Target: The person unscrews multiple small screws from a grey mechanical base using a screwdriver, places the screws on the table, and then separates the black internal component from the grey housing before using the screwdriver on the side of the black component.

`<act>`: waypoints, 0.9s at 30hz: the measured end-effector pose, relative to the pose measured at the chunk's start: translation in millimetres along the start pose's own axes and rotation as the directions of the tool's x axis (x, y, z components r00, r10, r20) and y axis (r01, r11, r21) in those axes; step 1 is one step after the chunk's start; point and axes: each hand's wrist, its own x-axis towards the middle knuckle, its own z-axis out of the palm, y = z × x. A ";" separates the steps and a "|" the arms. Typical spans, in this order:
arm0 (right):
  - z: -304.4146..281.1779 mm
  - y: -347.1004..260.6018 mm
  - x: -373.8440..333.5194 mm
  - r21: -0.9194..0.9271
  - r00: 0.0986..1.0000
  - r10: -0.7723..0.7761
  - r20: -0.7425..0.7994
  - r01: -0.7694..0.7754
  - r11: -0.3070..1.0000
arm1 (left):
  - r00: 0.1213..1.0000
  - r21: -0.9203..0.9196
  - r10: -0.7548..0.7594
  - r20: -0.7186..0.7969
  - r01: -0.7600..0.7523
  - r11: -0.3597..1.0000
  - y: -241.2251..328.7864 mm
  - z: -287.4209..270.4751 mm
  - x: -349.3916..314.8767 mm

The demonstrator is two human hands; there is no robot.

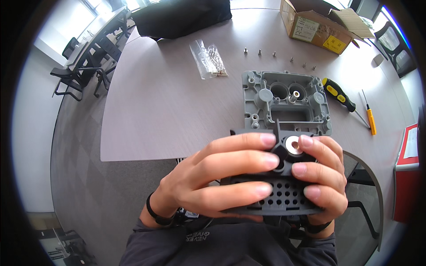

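Between both hands, in front of my chest, is a black perforated housing [284,195] with rows of round holes. A shiny metal ring [293,145] sits in its upper part. My left hand [222,173] wraps around its left side, fingers lying across the face. From the right, my right hand [324,173] grips it, with a fingertip touching the metal ring. Just beyond, on the table, lies a grey cast housing [265,95] with round bores, a rectangular opening and a metal bushing [294,96] standing in it. The black housing overlaps its near edge in view.
Several small screws [274,53] stand in a row behind the grey housing. A plastic bag of screws [208,60] lies left. Right are a large screwdriver [339,94] and a slim orange screwdriver [371,119]. A black bag [182,20] and cardboard box [310,29] stand at the back.
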 end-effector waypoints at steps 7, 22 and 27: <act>1.9 0.5 -9.7 -0.023 0.997 0.044 0.066 -0.043 0.999 | 0.982 0.235 0.152 -0.113 -0.122 0.964 -4.1 3.3 -15.1; 20.7 -6.9 -19.7 -0.008 0.995 -0.048 -0.091 0.047 0.999 | 0.948 0.436 0.313 -0.058 -0.258 0.862 -4.1 -6.1 -17.5; 22.8 -3.8 -12.3 0.097 0.994 -0.061 -0.095 0.070 0.993 | 0.965 0.452 0.256 -0.056 -0.204 0.869 0.4 -15.4 -21.2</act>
